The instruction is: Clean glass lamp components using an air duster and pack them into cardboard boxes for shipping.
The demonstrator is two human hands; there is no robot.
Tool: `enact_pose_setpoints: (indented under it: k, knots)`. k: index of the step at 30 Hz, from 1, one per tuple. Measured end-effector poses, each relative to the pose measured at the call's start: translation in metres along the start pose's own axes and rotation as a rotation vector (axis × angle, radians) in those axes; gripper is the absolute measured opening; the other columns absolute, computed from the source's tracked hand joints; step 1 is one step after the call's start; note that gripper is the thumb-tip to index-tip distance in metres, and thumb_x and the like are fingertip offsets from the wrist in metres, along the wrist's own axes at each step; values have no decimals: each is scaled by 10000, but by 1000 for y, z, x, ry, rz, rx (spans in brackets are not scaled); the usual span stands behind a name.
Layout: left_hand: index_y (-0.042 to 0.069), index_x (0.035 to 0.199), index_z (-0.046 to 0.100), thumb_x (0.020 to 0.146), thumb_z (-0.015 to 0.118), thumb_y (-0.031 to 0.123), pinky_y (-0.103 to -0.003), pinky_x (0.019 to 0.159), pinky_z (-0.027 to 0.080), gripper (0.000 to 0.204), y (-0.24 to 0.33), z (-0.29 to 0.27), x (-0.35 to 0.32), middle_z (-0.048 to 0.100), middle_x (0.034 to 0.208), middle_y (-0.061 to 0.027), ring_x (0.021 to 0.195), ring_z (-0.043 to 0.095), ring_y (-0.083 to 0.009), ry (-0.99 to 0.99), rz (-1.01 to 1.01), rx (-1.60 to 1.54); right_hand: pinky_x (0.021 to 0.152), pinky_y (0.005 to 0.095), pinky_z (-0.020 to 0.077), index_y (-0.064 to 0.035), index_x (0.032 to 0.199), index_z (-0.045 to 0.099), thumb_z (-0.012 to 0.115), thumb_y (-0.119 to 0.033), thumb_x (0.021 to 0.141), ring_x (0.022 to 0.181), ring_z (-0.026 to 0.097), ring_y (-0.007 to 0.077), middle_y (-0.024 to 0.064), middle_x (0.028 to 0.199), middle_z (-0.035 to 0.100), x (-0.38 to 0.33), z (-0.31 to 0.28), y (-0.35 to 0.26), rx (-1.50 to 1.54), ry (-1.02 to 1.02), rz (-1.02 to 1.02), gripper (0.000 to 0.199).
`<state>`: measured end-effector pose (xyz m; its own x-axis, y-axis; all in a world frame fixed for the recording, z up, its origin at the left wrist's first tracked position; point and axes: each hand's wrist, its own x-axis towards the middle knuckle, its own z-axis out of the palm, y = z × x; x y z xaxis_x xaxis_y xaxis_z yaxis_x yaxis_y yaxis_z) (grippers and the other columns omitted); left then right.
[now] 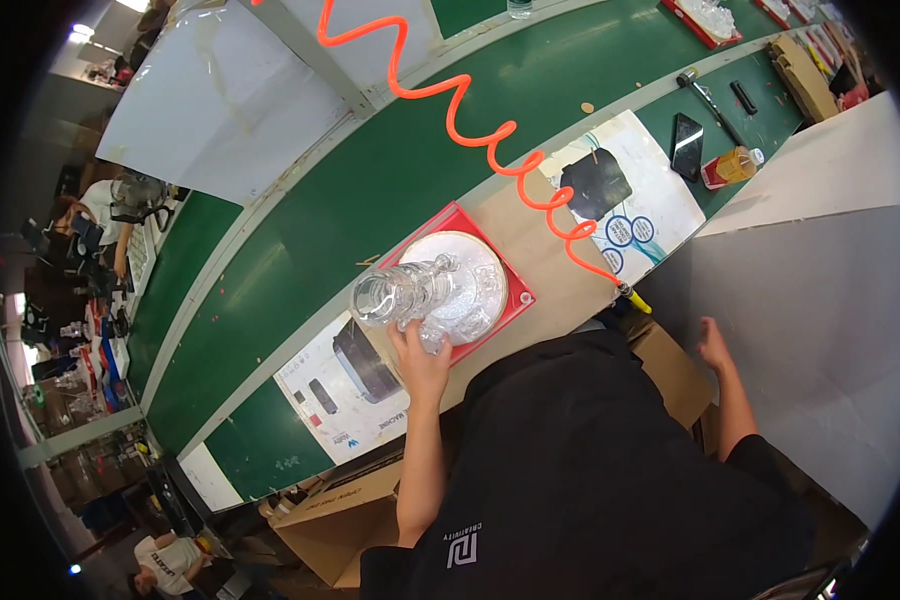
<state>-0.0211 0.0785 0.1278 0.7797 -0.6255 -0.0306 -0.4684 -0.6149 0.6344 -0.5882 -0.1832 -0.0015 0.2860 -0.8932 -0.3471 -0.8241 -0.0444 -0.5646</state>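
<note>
My left hand reaches to the front edge of a round silvery disc on a red square base. Its fingers curl around a small clear plastic piece. Just beyond them, a ringed stack of clear plastic cup-like parts lies on its side over the disc's left part. Out to the right, below the bench edge, my right hand hangs beside a grey panel with its fingers apart and nothing visible in them.
Brown cardboard and printed box panels cover the green bench. An orange coiled air hose hangs down to a yellow-tipped nozzle. A phone, a drink bottle and a hammer-like tool lie at right. An open carton stands below.
</note>
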Motion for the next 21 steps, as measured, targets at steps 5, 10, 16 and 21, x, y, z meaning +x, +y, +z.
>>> enact_pose_setpoints:
  k: [5, 10, 16, 21]
  knots:
    - [96, 1156, 549, 708, 778, 170, -436, 974, 416, 508, 0, 0, 8, 325, 1376, -269, 1194, 464, -453, -7, 70, -22, 741, 319, 517, -36, 1261, 499, 679, -156, 857, 858, 620, 175, 100, 1035, 636, 11, 2, -213, -3, -828, -6, 459]
    - [66, 1187, 535, 656, 814, 152, -427, 1003, 396, 606, 15, -3, 20, 366, 1362, -233, 1229, 432, -418, -163, 168, -52, 771, 308, 509, -44, 1268, 518, 659, -114, 873, 827, 637, 164, 61, 946, 655, 10, -3, -399, 389, -750, -617, 425]
    - [20, 1184, 514, 703, 785, 192, -425, 981, 410, 579, 26, -28, 60, 445, 1293, -196, 1184, 482, -362, -346, 257, -170, 1038, 386, 400, -50, 1428, 312, 839, -200, 677, 1262, 470, 254, 118, 1395, 428, 48, 34, -543, 775, -467, -1148, 929]
    - [-6, 1273, 482, 767, 739, 175, -397, 1023, 368, 596, -18, 2, 53, 497, 1281, -172, 1208, 476, -294, -308, 116, -330, 937, 337, 467, -37, 1319, 428, 825, -179, 685, 1114, 582, 228, 99, 1197, 581, 23, 62, -595, 584, -755, -1255, 762]
